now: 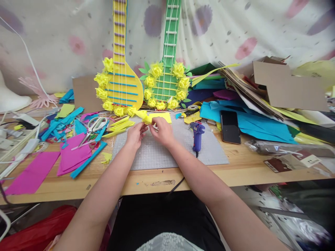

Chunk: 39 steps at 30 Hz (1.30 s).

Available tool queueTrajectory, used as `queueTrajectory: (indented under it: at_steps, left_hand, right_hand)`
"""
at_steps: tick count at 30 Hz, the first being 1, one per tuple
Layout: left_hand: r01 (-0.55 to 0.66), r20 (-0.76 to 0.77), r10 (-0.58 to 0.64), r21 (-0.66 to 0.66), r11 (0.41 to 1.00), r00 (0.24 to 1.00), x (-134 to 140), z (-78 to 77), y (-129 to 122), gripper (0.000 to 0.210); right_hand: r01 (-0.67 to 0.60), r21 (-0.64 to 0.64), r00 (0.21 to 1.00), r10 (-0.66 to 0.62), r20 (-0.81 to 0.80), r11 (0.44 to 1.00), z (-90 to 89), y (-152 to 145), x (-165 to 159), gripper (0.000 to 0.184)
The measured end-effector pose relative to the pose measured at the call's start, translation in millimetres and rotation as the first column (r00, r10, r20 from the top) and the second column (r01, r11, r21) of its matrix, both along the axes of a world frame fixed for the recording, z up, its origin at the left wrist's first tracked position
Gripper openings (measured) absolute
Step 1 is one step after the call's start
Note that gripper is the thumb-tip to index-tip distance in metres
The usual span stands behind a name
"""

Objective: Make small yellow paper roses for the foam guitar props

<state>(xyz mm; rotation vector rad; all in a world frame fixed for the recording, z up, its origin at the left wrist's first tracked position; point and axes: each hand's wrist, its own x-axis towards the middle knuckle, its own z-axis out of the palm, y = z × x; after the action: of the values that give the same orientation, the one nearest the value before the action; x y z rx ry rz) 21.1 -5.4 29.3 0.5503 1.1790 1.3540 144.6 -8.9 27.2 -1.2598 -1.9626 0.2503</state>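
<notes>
Above the grey gridded cutting mat (167, 153), my two hands are close together. My right hand (162, 131) pinches a small folded piece of yellow crepe paper (148, 119). My left hand (136, 135) is just left of it, its fingers curled; whatever lies between them is hidden. Behind my hands stand a yellow paper guitar (125, 82) and a green paper guitar (167, 82), both edged with yellow paper flowers. Cut yellow paper strips (119, 126) lie by my left hand. A yellow sheet (166, 117) lies behind my right hand. A purple glue gun (197, 136) stands upright on the mat's right part.
Scissors (92, 129) lie on paper scraps at left, near pink sheets (74, 153) and a blue strip (89, 160). At right are a black phone (230, 126), blue paper (267, 122) and stacked cardboard (285, 85). A power strip (19, 148) sits far left.
</notes>
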Motion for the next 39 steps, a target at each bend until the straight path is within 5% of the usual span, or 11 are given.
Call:
queueTrajectory:
  at_steps: [4,9,19,28,33,39]
  left_hand:
    - [0.142,0.225,-0.137,-0.007,0.99,0.965,-9.6,1.3,2.8,0.011]
    - [0.314,0.34,-0.288,-0.024,0.949,0.896,-13.1,0.4,1.2,0.013]
    - [0.19,0.006,-0.192,0.146,0.971,0.981,-6.6,-8.9,-1.9,0.021]
    - [0.134,0.026,-0.138,0.136,0.982,0.99,-6.0,-11.5,1.3,0.022]
    - [0.021,-0.064,-0.013,0.126,0.992,0.998,-1.7,-11.2,4.3,0.019]
    - [-0.023,-0.165,0.051,0.169,0.985,0.985,5.5,-12.7,6.9,0.024]
  right_hand:
    - [-0.047,-0.222,0.902,-0.054,-0.428,0.974,-4.6,11.4,8.6,0.019]
    - [-0.423,-0.281,0.729,0.141,-0.669,0.861,-7.6,21.1,13.7,0.031]
    - [-0.411,-0.292,0.694,0.088,-0.714,0.863,-7.2,20.1,11.4,0.021]
    - [-0.419,-0.434,0.629,-0.089,-0.772,0.798,-13.8,23.8,10.3,0.021]
    - [-0.407,-0.272,0.661,0.075,-0.747,0.872,-10.8,20.8,11.8,0.033]
    - [-0.413,-0.217,0.753,0.197,-0.628,0.885,-17.7,20.0,3.0,0.047]
